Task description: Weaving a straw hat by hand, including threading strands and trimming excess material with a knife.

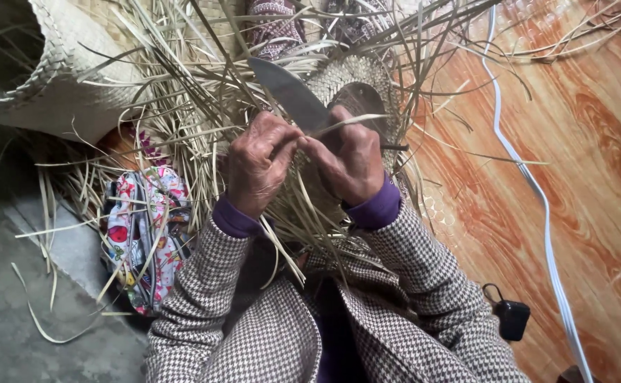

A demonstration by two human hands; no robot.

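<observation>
Dry flat straw strip between hands

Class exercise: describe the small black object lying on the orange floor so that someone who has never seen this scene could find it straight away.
Start at the glossy orange wood-patterned floor on the right and follow the flat white cable downward. Just left of it, beside the houndstooth jacket sleeve, lies the small black boxy device with a loop. It is the only dark, solid item among pale straw.

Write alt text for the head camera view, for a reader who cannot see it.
Two hands work a pale straw strip: the right hand holds a knife against it, the left hand pinches it. Loose straw, a woven hat and a floral bag surround them.
</observation>
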